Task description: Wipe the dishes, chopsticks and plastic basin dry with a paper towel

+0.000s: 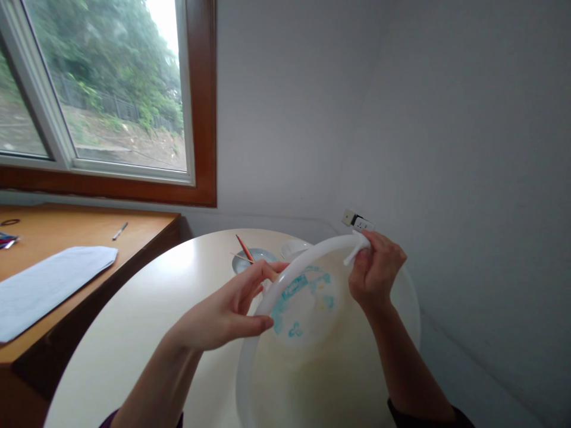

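Note:
A large white plastic basin (261, 309) is tilted up in front of me, its inside facing me, with a teal and yellow print on the bottom. My left hand (223, 312) grips the rim at the upper left, thumb on the inner side and fingers behind. At the top right of the rim, my right hand (377, 267) is closed round a white tissue or thin cloth (355, 252) that touches the rim. Part of that white piece is hidden inside the fingers. The lower part of the basin runs out of view.
The basin is over a round cream table (147, 321). Behind it stand a grey-blue dish (241, 265) with a red stick-like tool (244, 248) and a white dish (292, 248). To the left, a wooden desk (147, 229) bears a folded white sheet (57, 282) and a pen (120, 231).

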`<state>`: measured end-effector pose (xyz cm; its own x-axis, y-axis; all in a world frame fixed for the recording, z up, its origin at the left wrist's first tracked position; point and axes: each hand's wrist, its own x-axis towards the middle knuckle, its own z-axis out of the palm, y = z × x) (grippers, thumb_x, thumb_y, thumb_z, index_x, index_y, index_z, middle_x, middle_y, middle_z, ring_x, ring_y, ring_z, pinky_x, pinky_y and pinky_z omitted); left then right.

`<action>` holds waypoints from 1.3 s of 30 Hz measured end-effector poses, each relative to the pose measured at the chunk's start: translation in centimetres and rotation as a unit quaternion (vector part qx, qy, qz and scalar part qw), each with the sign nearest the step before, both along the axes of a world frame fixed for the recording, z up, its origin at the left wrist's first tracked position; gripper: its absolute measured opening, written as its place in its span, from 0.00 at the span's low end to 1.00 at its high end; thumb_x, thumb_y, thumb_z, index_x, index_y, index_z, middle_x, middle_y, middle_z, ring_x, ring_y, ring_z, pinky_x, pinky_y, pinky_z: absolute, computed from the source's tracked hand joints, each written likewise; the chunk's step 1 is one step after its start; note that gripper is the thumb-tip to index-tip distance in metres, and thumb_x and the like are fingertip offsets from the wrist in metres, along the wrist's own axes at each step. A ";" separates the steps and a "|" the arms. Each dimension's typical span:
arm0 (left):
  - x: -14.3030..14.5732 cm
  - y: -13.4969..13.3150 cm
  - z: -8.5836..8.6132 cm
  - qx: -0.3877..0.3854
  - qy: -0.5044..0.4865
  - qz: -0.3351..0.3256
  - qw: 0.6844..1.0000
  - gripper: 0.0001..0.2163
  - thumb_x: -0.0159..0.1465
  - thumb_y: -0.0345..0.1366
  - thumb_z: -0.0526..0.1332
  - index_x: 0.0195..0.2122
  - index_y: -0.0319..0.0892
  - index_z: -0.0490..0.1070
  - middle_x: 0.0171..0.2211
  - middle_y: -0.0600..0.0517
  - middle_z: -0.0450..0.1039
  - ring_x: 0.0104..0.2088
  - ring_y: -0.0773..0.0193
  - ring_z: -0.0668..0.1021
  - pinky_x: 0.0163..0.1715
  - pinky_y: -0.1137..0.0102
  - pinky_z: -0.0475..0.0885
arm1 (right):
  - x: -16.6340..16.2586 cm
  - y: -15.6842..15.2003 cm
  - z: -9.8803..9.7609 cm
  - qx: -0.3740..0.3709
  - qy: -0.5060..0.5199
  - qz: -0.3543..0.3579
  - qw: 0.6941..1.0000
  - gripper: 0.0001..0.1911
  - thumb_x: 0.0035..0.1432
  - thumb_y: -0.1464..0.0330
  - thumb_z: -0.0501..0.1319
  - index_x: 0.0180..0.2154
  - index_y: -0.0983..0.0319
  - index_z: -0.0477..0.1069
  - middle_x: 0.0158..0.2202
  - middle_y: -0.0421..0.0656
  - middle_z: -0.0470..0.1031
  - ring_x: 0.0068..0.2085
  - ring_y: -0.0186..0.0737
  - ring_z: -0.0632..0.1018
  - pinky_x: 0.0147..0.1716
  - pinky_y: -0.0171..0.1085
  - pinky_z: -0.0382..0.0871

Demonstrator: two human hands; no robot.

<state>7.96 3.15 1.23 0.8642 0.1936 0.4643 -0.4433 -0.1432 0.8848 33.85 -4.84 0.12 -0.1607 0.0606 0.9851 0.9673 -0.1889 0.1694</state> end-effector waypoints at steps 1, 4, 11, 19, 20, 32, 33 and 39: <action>0.0 0.0 0.0 0.002 0.003 0.001 1.000 0.11 0.54 0.31 0.63 0.37 0.43 0.64 0.57 0.46 0.58 0.58 0.51 0.60 0.54 0.57 0.56 | 0.3 -0.3 -0.2 0.001 0.005 -0.012 1.000 0.16 0.59 0.72 0.48 0.49 0.65 0.63 0.41 0.51 0.71 0.43 0.46 0.71 0.43 0.45 0.60; -0.2 0.0 0.0 0.008 0.015 0.003 1.000 0.11 0.54 0.31 0.63 0.38 0.43 0.64 0.58 0.46 0.56 0.59 0.51 0.58 0.55 0.56 0.55 | 1.2 -1.0 -0.8 -0.003 0.023 -0.041 0.999 0.16 0.60 0.70 0.48 0.49 0.65 0.63 0.41 0.52 0.72 0.42 0.47 0.72 0.42 0.45 0.60; -0.5 -0.2 0.1 0.019 0.041 0.007 0.999 0.11 0.55 0.30 0.63 0.38 0.43 0.63 0.60 0.46 0.54 0.58 0.52 0.60 0.54 0.56 0.55 | 2.2 -2.8 -2.3 0.006 0.101 -0.091 0.991 0.18 0.62 0.64 0.47 0.48 0.66 0.64 0.40 0.54 0.72 0.41 0.50 0.72 0.40 0.47 0.61; -1.1 0.0 0.1 0.052 0.060 0.022 0.997 0.12 0.55 0.30 0.62 0.39 0.44 0.63 0.61 0.46 0.52 0.56 0.53 0.61 0.54 0.57 0.57 | 3.1 -4.1 -5.0 -0.003 0.190 -0.131 0.973 0.20 0.61 0.63 0.47 0.49 0.69 0.64 0.40 0.57 0.72 0.39 0.52 0.73 0.38 0.48 0.64; -1.2 0.0 0.1 0.056 0.063 0.024 0.996 0.12 0.56 0.31 0.62 0.39 0.44 0.62 0.61 0.46 0.52 0.56 0.53 0.61 0.53 0.57 0.57 | 3.2 -4.3 -5.3 -0.006 0.196 -0.133 0.972 0.21 0.61 0.63 0.47 0.49 0.69 0.64 0.40 0.58 0.72 0.39 0.52 0.73 0.38 0.48 0.65; -1.9 -0.2 0.3 0.084 0.079 0.061 0.991 0.12 0.57 0.33 0.62 0.41 0.45 0.62 0.59 0.45 0.55 0.60 0.52 0.57 0.54 0.56 0.57 | 3.3 -4.9 -7.8 -0.013 0.282 -0.119 0.952 0.22 0.60 0.61 0.47 0.49 0.69 0.64 0.41 0.58 0.72 0.40 0.52 0.74 0.37 0.46 0.67; -2.0 -0.2 0.3 0.081 0.076 0.063 0.992 0.12 0.57 0.33 0.62 0.40 0.45 0.62 0.60 0.45 0.55 0.60 0.52 0.57 0.54 0.56 0.57 | 3.4 -4.8 -7.8 -0.012 0.281 -0.112 0.953 0.22 0.60 0.61 0.47 0.49 0.69 0.64 0.41 0.58 0.72 0.40 0.52 0.74 0.37 0.46 0.68; -2.1 -0.4 1.1 0.054 0.063 0.082 0.993 0.07 0.59 0.38 0.60 0.36 0.43 0.65 0.57 0.44 0.60 0.57 0.52 0.61 0.53 0.56 0.58 | 3.6 -3.7 -7.8 -0.007 0.255 -0.078 0.964 0.20 0.60 0.62 0.49 0.47 0.69 0.66 0.39 0.56 0.73 0.39 0.50 0.75 0.37 0.45 0.68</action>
<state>5.87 2.71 2.35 0.8775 0.2920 0.3805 -0.2934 -0.3008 0.9074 37.43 -8.52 -7.71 0.3560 0.0593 0.9326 0.8856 -0.3399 -0.3165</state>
